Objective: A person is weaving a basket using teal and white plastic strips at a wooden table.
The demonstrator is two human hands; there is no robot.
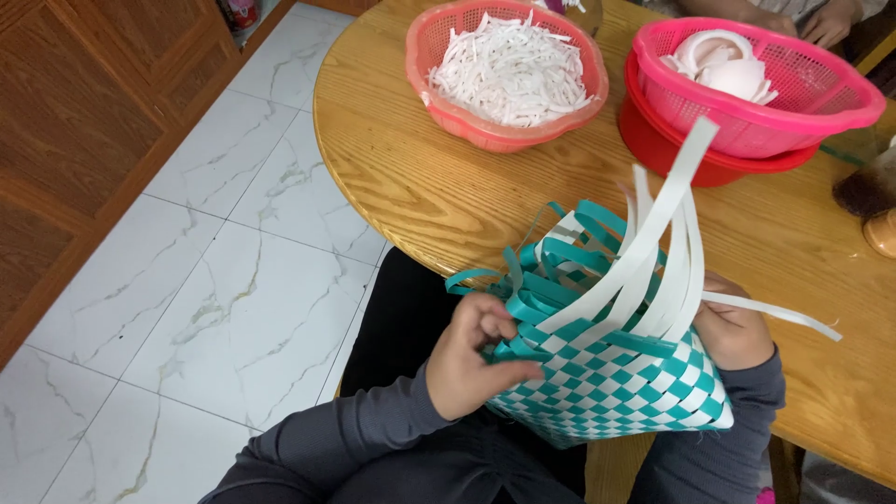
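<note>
One half-woven teal-and-white basket (611, 373) is sitting at the round wooden table's (420, 187) near edge, over the person's lap. The left hand (471, 355) is pinching a teal strip (523, 313); the right hand (733, 327) is gripping the basket's far side. Two strainer baskets, salmon (439, 37) and pink (803, 89), are sitting behind.

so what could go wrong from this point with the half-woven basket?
1. The loose white strips stand free above the woven basket; they may slip out of the weave or kink.
2. The left hand pinches the teal strips at the rim; if that grip slackens, the unfinished edge could loosen.
3. The strips reach toward the pink colander and might snag it.
</note>
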